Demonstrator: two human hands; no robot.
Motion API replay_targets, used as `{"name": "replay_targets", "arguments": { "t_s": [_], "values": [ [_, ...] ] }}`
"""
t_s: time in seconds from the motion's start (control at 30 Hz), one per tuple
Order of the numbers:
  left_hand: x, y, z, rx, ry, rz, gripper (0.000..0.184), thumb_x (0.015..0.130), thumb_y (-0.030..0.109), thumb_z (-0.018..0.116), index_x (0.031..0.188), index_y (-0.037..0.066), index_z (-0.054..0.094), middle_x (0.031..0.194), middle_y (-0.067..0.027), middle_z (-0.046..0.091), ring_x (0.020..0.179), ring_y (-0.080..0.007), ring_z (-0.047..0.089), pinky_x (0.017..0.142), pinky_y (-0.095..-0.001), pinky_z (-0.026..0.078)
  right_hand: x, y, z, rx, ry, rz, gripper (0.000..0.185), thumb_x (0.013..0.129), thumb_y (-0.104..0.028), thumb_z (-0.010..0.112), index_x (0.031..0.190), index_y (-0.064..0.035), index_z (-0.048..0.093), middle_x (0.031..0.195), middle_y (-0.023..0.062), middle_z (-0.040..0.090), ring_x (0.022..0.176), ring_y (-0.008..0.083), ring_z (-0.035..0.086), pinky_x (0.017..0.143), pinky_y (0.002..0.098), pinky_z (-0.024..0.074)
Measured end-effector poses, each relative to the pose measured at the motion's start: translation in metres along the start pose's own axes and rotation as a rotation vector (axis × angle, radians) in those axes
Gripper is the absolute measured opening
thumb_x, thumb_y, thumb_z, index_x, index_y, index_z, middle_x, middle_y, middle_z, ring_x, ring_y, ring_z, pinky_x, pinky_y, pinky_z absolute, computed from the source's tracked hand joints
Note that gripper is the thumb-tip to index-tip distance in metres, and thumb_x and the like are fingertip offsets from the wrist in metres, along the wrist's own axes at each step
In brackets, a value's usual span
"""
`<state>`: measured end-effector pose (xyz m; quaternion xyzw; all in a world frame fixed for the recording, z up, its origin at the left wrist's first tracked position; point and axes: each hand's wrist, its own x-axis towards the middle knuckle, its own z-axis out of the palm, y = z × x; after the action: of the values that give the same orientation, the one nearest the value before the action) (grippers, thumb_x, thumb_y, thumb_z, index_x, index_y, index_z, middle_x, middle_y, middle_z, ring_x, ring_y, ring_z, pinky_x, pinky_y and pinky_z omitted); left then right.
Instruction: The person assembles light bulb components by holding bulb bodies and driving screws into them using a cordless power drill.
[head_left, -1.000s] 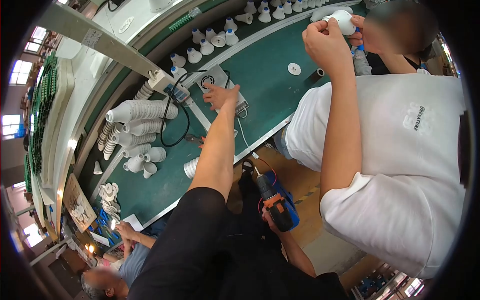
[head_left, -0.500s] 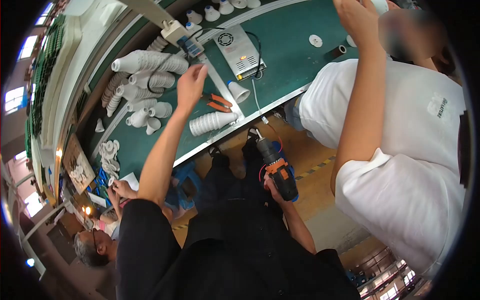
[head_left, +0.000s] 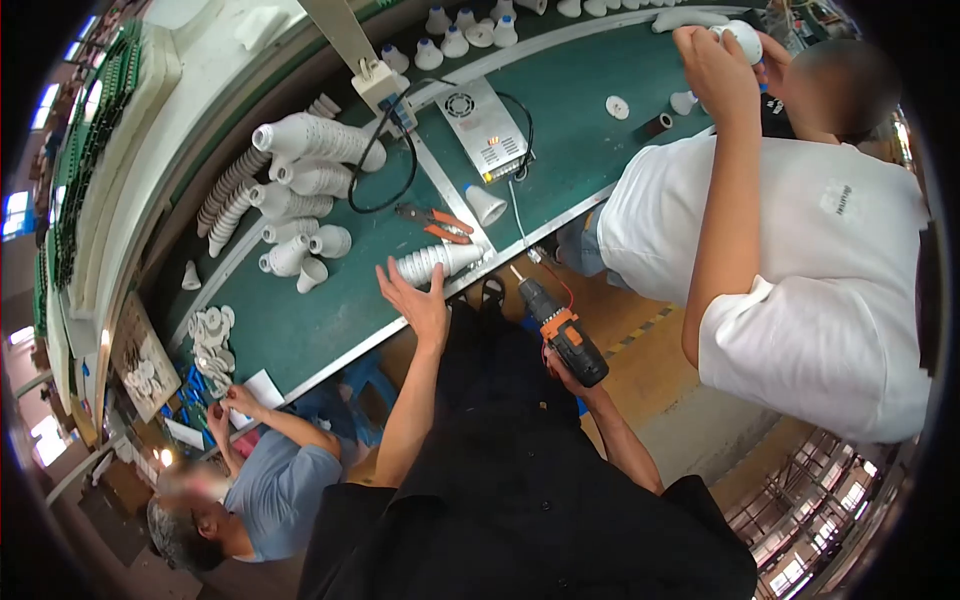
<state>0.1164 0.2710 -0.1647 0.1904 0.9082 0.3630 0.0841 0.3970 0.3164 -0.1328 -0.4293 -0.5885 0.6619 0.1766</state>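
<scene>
My left hand (head_left: 418,306) is open at the bench's front edge, fingers spread beside a nested stack of white cones (head_left: 425,264). Whether it touches the stack is unclear. My right hand (head_left: 577,372) is closed round an orange and black power drill (head_left: 562,330), whose bit points up toward the bench edge. Orange-handled pliers (head_left: 440,222) lie behind the stack. Near them a single white cone with a blue tip (head_left: 485,204) rests on the green bench (head_left: 570,95). Farther back is a metal power supply (head_left: 483,130) with cables.
At right, a person in a white shirt (head_left: 790,240) holds a white part (head_left: 742,42). Another person in blue (head_left: 285,480) works at lower left. Stacks of white cones (head_left: 300,185), a socket box (head_left: 383,95) and a looped black cable (head_left: 412,160) are on the left.
My left hand has moved from above the power supply, across the bench, down to the cone stack at the front edge. The drill remains in my right hand. The view has shifted.
</scene>
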Motion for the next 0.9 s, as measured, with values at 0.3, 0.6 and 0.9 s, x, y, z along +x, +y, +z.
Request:
{"name": "replay_targets", "arguments": {
  "t_s": [0.3, 0.6, 0.9],
  "values": [
    [0.043, -0.014, -0.037, -0.138, -0.049, 0.29, 0.044, 0.089, 0.02, 0.065, 0.126, -0.001, 0.052, 0.133, -0.0212, 0.048, 0.126, -0.0379, 0.043, 0.107, -0.0455, 0.033, -0.018, -0.027, 0.019, -0.294, 0.009, -0.135, 0.011, 0.08, -0.007, 0.073, 0.087, -0.0037, 0.065, 0.078, 0.0084, 0.065, 0.071, 0.0229, 0.065, 0.065, 0.0334, 0.051],
    [0.034, -0.113, -0.002, -0.516, -0.383, -0.23, 0.036, 0.095, 0.025, 0.057, 0.108, -0.007, 0.064, 0.098, -0.0149, 0.069, 0.09, -0.021, 0.062, 0.086, -0.0344, 0.047, -0.009, -0.053, 0.041, -0.338, 0.039, -0.129, 0.014, 0.081, -0.007, 0.072, 0.093, -0.0038, 0.067, 0.081, 0.009, 0.067, 0.072, 0.0236, 0.066, 0.067, 0.0337, 0.052],
    [0.048, -0.101, -0.007, -0.64, -0.302, -0.283, 0.025, 0.097, 0.02, 0.06, 0.098, -0.004, 0.065, 0.086, -0.0033, 0.066, 0.077, -0.0083, 0.058, 0.07, -0.0251, 0.048, 0.005, -0.072, 0.044, -0.359, 0.016, -0.081, 0.012, 0.081, -0.008, 0.072, 0.092, -0.0047, 0.068, 0.076, 0.0067, 0.066, 0.07, 0.0198, 0.065, 0.066, 0.0311, 0.0512]
  ]
}}
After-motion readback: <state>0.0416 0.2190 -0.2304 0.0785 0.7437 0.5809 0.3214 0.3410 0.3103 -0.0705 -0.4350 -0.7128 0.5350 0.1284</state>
